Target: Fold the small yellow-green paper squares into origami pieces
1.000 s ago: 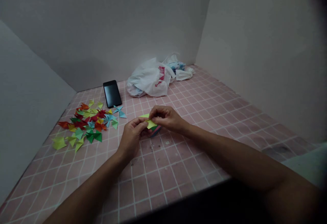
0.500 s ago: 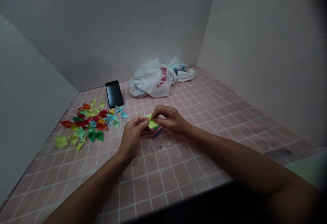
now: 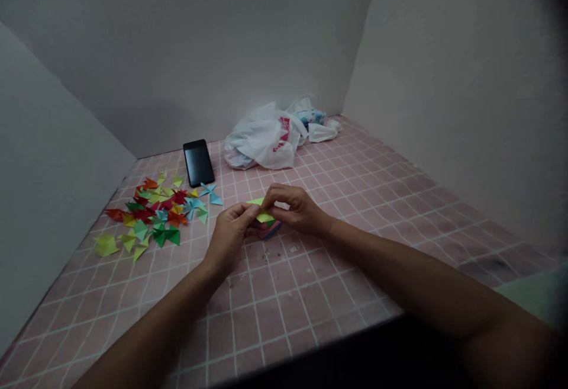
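A yellow sheet of origami paper [image 3: 265, 217] lies between my hands, over a small stack of coloured paper [image 3: 271, 230] whose pink, green and blue edges show. My left hand [image 3: 233, 227] pinches the yellow sheet at its left side, thumb on top. From the right, my right hand [image 3: 296, 206] has thumb and forefinger closed on the same sheet near its middle. Part of the sheet and stack is hidden under the fingers. To the left spreads a pile of folded paper pieces [image 3: 166, 204] in red, orange, yellow, green and light blue.
A black phone [image 3: 199, 163] lies behind the folded pieces. White plastic bags [image 3: 261, 137], one with red print, sit against the back wall. Pink tiled covering [image 3: 310, 306] spreads over the table. Pale walls [image 3: 452, 93] enclose the back and both sides.
My right hand's fingertips have shifted slightly left and down on the yellow sheet, toward my left thumb. The pile, phone and bags have stayed put.
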`<act>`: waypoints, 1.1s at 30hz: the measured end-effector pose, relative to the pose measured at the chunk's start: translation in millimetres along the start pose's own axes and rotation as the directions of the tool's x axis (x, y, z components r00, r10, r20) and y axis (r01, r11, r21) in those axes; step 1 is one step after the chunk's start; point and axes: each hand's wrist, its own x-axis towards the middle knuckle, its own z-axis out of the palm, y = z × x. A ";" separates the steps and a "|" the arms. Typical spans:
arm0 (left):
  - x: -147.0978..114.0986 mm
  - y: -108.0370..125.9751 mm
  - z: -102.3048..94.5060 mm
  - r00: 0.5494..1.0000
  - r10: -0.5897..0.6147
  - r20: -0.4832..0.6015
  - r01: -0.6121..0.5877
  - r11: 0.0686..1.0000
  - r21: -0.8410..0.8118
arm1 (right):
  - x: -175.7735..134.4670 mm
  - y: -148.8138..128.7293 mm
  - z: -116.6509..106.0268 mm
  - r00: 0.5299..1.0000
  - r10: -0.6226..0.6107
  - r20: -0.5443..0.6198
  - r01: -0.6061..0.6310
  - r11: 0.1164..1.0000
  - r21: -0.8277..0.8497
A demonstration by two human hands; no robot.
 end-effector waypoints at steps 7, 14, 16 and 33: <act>-0.5 0.8 3.5 0.998 0.030 -0.054 -0.032 0.998 -0.045 | 1.1 1.5 -1.1 0.983 0.184 -0.015 -0.179 0.973 0.147; -1.0 1.9 3.8 0.996 0.027 -0.079 -0.032 0.997 -0.064 | 2.0 2.5 -2.6 0.935 0.353 0.042 -0.352 0.901 0.252; -1.3 2.3 4.1 0.996 0.036 -0.080 -0.041 0.997 -0.062 | 2.0 1.8 -2.3 0.932 0.361 0.044 -0.360 0.899 0.249; -0.3 1.8 4.3 0.999 0.019 -0.044 -0.022 0.998 -0.060 | 2.5 1.3 -2.7 0.955 0.296 0.030 -0.297 0.942 0.156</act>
